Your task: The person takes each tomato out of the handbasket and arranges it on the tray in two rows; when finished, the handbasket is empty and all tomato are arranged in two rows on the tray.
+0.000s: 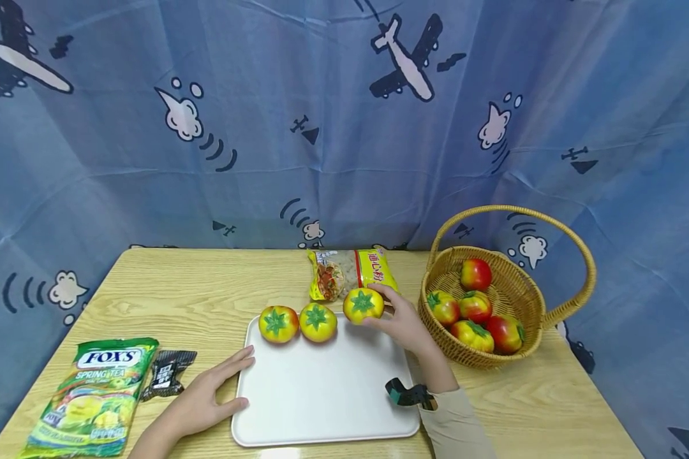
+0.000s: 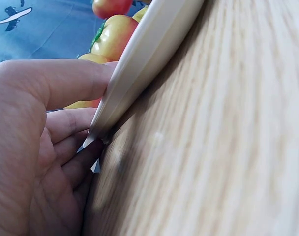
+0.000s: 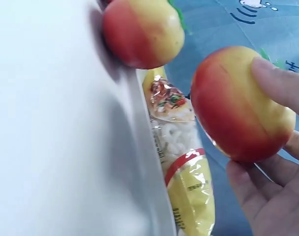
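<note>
My right hand (image 1: 402, 320) holds a yellow-and-red persimmon (image 1: 363, 305) with a green star-shaped top, thumb and fingers round its side. In the right wrist view this persimmon (image 3: 240, 105) is raised beside the white tray's edge. Two similar fruits, a left persimmon (image 1: 278, 324) and a middle persimmon (image 1: 318, 322), sit along the far edge of the white tray (image 1: 321, 395). At the tray's left side lies my left hand (image 1: 207, 395), fingers extended and thumb apart, fingertips at the rim. The left wrist view shows those fingers (image 2: 75, 83) against the tray's rim (image 2: 139, 59).
A wicker basket (image 1: 436, 331) with a tall handle holds several more persimmons at the right. Behind the tray lies a yellow pasta bag (image 1: 344, 274). At the left are a green FOX'S candy bag (image 1: 92, 398) and a small black packet (image 1: 168, 374). A blue curtain (image 1: 344, 127) hangs behind the table.
</note>
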`<state>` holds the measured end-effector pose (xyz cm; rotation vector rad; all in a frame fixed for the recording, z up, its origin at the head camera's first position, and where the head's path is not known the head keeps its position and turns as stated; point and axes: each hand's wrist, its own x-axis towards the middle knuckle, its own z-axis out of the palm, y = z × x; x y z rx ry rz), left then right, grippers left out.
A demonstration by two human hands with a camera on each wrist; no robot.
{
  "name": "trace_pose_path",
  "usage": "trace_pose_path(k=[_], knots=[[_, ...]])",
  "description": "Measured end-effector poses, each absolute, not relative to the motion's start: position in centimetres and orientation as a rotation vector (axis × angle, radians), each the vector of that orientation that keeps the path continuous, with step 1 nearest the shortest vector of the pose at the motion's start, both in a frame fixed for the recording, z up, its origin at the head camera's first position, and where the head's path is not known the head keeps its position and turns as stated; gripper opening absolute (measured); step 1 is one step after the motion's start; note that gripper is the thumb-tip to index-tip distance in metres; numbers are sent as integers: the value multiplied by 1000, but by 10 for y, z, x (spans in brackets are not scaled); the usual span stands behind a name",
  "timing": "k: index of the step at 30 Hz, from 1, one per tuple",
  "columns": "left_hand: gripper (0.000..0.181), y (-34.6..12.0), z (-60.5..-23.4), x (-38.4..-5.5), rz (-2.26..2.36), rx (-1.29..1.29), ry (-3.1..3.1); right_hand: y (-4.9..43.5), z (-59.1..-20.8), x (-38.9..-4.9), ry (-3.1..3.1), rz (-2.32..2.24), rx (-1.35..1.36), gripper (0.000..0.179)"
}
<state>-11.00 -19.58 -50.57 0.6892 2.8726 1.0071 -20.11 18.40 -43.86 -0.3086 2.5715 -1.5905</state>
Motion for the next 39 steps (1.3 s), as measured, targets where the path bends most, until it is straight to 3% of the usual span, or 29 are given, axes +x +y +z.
trace_pose_path(k=[39], knots=[[65, -195, -505, -110, 1012, 713, 2889, 169, -466, -203, 2546, -1463, -332, 69]])
